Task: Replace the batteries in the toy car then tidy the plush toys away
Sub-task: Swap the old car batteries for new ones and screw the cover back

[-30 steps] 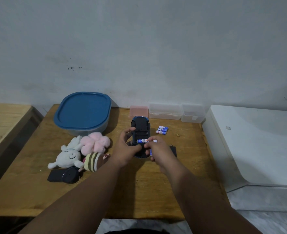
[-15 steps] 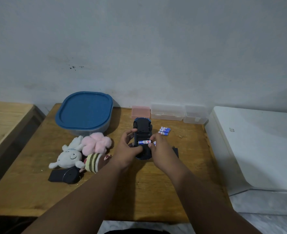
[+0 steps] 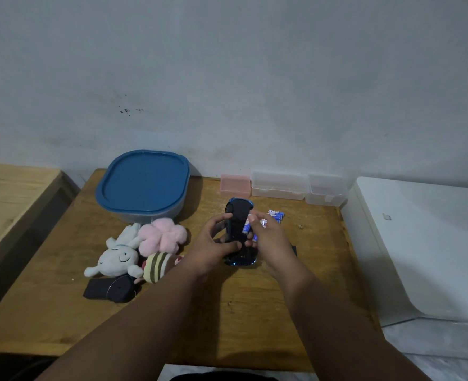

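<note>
the toy car (image 3: 238, 229) lies upside down on the table (image 3: 254, 312), left hand (image 3: 213, 247) clamped round it. right hand (image 3: 268, 237) pinches a battery (image 3: 246, 226) at its underside; a slip could send it rolling off.

Both forearms reached forward side by side, the left hand (image 3: 213, 247) curled with its thumb laid across toward the right, the right hand (image 3: 270, 240) beside it with fingers pinched together.
</note>
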